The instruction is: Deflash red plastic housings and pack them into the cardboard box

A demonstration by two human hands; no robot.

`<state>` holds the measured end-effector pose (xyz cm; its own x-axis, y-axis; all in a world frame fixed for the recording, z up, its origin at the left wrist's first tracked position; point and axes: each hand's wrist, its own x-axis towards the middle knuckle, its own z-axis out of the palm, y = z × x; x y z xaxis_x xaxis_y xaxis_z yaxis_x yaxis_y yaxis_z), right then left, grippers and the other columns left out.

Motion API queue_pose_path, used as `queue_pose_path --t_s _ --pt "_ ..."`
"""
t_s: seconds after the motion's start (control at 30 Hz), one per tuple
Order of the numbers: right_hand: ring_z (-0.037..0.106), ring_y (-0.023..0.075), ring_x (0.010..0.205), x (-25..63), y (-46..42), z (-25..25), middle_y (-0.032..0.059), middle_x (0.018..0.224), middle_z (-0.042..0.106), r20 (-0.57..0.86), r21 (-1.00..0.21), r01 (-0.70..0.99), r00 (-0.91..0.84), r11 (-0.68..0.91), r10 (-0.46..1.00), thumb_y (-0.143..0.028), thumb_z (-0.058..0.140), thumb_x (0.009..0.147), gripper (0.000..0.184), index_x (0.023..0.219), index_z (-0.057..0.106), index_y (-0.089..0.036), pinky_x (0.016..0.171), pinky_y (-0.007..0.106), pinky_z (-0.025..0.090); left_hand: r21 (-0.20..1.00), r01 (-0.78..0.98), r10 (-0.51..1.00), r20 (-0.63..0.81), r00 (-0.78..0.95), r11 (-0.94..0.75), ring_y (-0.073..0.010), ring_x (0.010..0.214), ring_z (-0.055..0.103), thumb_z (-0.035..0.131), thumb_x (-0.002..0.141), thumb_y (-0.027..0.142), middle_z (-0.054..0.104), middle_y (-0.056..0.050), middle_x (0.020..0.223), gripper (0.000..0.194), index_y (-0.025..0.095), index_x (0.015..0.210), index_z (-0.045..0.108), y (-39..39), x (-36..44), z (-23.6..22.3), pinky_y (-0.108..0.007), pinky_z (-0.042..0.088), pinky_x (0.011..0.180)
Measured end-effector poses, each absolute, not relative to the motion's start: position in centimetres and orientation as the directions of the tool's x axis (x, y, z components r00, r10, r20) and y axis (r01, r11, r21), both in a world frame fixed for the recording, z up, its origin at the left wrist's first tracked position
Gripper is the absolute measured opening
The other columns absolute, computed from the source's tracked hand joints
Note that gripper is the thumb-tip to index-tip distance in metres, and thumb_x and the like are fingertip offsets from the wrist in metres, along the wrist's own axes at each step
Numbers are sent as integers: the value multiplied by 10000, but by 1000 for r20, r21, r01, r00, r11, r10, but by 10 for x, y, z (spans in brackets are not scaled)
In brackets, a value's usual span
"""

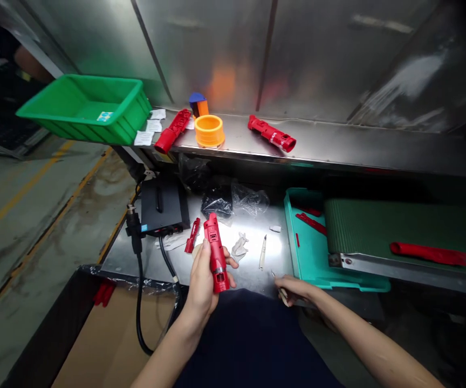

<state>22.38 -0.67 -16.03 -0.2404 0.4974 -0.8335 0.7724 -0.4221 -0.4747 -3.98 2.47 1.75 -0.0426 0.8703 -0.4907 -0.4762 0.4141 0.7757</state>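
My left hand [204,275] grips an upright red plastic tool housing [217,253] with small openings in its casing. My right hand [293,288] rests near the front edge of the steel bench [253,275], its fingers closed on a slim craft knife [283,295] with a pale handle. A second craft knife [262,252] lies to the left of that hand, beside a crumpled white cloth [239,247]. A narrow red plastic piece [192,235] lies just left of the housing.
A teal tray [303,253] with red strips and a green ribbed mat [378,226] lie right. Black bags [217,199], a black box [163,209] and its cable [139,302] lie left. The upper shelf [338,143] holds red housings, an orange ring [208,131] and a green crate [83,108].
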Motion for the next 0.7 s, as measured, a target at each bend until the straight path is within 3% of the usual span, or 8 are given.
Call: queue_pose_path --t_s 0.1,0.2,0.27,0.3,0.37,0.43,0.57,0.7 --pt "712 170 792 229 -11 -121 36 928 693 -768 -600 685 -347 -414 538 -250 517 1057 190 1177 612 -137 705 322 611 779 -454 866 -500 -31 433 -153 468 629 588 882 725 697 -53 716 582 148 892 655 25 -33 27 -253 516 361" --pt "658 224 1143 226 -5 -61 100 1201 647 -612 -749 577 -417 -324 672 -84 435 952 485 1425 399 -183 972 406 549 777 -456 866 -499 -25 434 -183 498 672 597 878 720 714 -68 737 569 156 891 662 26 -23 37 -270 540 371" --pt "545 249 1255 218 2 -17 100 1339 558 -442 -840 517 -473 -166 762 -96 496 900 537 1405 389 -242 1092 448 436 775 -454 874 -485 20 440 -179 490 673 581 906 692 719 -67 753 536 164 889 670 25 -15 43 -263 535 367" --pt "549 274 1164 214 6 3 124 1281 555 -268 -858 510 -550 65 791 -107 494 886 458 1328 433 -211 1024 471 455 775 -446 876 -481 43 448 -168 461 656 569 919 683 720 -64 751 525 169 892 671 25 -12 45 -256 519 352" --pt "519 282 968 203 14 35 126 1092 560 -14 -738 536 -620 410 784 -99 473 866 309 1165 498 -173 864 456 461 771 -427 868 -490 73 472 -157 430 630 560 924 687 720 -60 744 518 180 912 663 23 -7 50 -250 494 333" --pt "471 269 843 193 21 55 111 960 539 97 -535 592 -666 603 739 -84 476 825 281 1093 528 -148 755 415 425 767 -418 860 -505 75 487 -183 492 665 574 913 697 721 -64 759 517 188 941 656 21 -3 54 -264 519 355" --pt "439 263 747 182 26 64 95 861 528 74 -177 670 -721 721 689 -113 499 827 233 1044 580 -138 671 385 339 780 -409 864 -501 46 474 -240 647 723 606 892 704 730 -90 839 518 191 935 661 16 1 58 -304 587 429" --pt "421 254 707 181 24 62 82 810 519 55 -37 671 -738 740 672 -103 501 825 163 948 588 -164 650 382 270 792 -409 869 -495 5 453 -261 715 733 632 887 685 732 -100 905 492 199 955 673 12 0 59 -318 606 450"
